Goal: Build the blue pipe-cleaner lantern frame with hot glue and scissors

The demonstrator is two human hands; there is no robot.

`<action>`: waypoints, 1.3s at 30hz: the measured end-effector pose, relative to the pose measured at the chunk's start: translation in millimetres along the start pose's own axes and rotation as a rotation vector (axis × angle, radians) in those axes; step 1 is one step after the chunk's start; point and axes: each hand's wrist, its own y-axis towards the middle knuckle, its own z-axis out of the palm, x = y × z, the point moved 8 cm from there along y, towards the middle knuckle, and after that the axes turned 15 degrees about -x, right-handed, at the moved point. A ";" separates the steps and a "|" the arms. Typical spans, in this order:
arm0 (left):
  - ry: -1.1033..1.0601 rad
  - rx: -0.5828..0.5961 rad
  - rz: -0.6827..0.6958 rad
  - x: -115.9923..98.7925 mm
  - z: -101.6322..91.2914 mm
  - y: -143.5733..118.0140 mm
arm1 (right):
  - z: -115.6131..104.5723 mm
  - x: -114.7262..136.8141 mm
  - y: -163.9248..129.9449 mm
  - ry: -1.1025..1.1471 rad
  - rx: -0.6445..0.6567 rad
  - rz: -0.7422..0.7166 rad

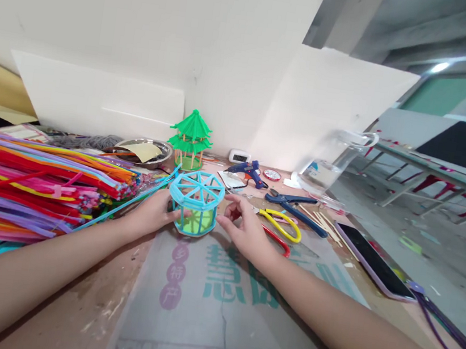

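A light-blue eight-sided pipe-cleaner frame [197, 191], with spokes across its top and upright posts, stands on a plastic sheet [178, 327] printed with characters. A green base shows inside it. My left hand [157, 210] grips the frame's left side, thumb at the front and other fingers partly hidden behind. Close to its right side is my right hand [243, 224], fingers bent and apart, thumb tip at or very near the frame; I cannot tell whether it touches. Behind the frame stands a small green pagoda [193, 135] with a two-tiered roof and thin stick posts.
Bundles of colored pipe cleaners [20, 186] cover the left side, near a metal bowl [150, 152]. On the right lie a glue gun [248, 171], blue-handled pliers [297, 206], yellow-and-red-handled scissors [284, 227], wooden sticks [321, 223] and a phone [372, 258]. A clear jug [329, 164] stands behind.
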 end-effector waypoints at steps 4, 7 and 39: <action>0.018 0.006 0.042 3.3 1.2 -0.3 | 5.2 2.5 -0.6 -0.002 0.099 -0.019; 0.058 0.017 0.067 1.0 2.1 -0.5 | 5.6 7.8 -0.8 0.002 0.129 -0.056; 0.210 0.032 0.151 -13.4 1.6 -3.7 | -27.7 7.4 34.8 -0.194 0.353 0.036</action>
